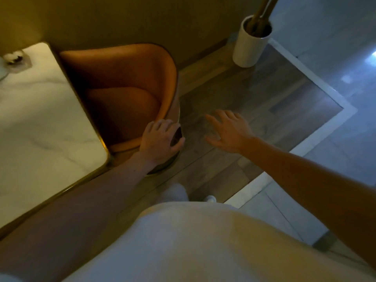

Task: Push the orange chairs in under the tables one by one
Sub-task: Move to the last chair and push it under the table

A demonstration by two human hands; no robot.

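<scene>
An orange chair (124,84) with a curved tub back stands against the right edge of a white marble table (40,123) with a gold rim. Part of its seat lies under the tabletop. My left hand (160,142) grips the near end of the chair's back rim, and something small and dark shows under its fingers. My right hand (227,131) hovers over the wooden floor just right of the chair, fingers spread, touching nothing.
A wall runs behind the chair. A white cylindrical pot (251,43) with thick stems stands on the floor at the back right. Pale tiles (335,58) border the wooden floor on the right. A small object (15,58) sits at the table's far corner.
</scene>
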